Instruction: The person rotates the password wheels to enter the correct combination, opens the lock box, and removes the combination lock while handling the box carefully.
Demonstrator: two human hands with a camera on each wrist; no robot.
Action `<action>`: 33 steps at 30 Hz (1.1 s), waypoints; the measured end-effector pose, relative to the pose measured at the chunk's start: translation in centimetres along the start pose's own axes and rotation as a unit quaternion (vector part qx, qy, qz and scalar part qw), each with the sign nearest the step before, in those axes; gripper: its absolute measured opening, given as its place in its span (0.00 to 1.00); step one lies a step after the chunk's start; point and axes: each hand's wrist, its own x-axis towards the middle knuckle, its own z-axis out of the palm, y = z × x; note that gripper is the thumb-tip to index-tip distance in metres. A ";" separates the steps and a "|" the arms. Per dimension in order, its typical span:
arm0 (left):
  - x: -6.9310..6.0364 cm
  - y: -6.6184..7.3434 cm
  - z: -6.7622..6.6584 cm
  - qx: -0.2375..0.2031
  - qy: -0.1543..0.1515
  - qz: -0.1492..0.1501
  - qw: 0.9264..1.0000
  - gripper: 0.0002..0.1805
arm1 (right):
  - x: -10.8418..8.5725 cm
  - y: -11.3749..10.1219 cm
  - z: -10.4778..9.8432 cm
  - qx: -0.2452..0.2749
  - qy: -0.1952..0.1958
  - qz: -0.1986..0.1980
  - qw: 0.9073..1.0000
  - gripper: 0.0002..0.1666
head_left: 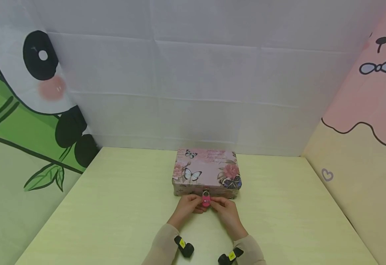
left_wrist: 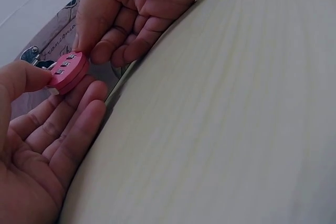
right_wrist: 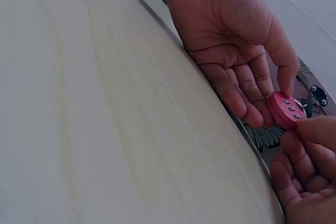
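A pink combination padlock (head_left: 206,201) with three number dials hangs by its shackle from the metal clasp on the front of a floral, butterfly-printed box (head_left: 209,167). My left hand (head_left: 187,208) pinches one side of the padlock; in the left wrist view its thumb presses the face near the dials, with fingers behind. From the other side my right hand (head_left: 226,212) pinches the padlock between thumb and fingers. The shackle looks hooked through the clasp (right_wrist: 317,96). Which digits the dials show is too small to read.
A pale yellow wood-grain table (head_left: 113,213) lies under the box. Behind stands a white creased backdrop (head_left: 193,73). Cartoon-printed panels flank it, a panda (head_left: 52,66) at left and a pink bear (head_left: 375,88) at right. Black wrist devices (head_left: 185,247) sit at both sleeves.
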 end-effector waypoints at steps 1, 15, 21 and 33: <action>0.0 0.0 0.0 0.001 0.000 0.000 1.000 0.15 | 0.0 0.0 0.0 0.000 0.000 0.000 1.000 0.11; -0.6 1.1 0.2 0.006 -0.005 0.003 1.000 0.12 | -0.4 -1.4 0.1 0.005 -0.007 0.003 1.000 0.11; -1.2 2.3 0.4 0.009 -0.006 0.005 1.000 0.13 | -1.7 -3.9 0.2 0.001 -0.011 -0.001 1.000 0.11; -0.2 0.1 0.4 0.021 0.001 0.010 1.000 0.13 | -1.8 -3.8 0.2 -0.003 -0.005 0.002 1.000 0.11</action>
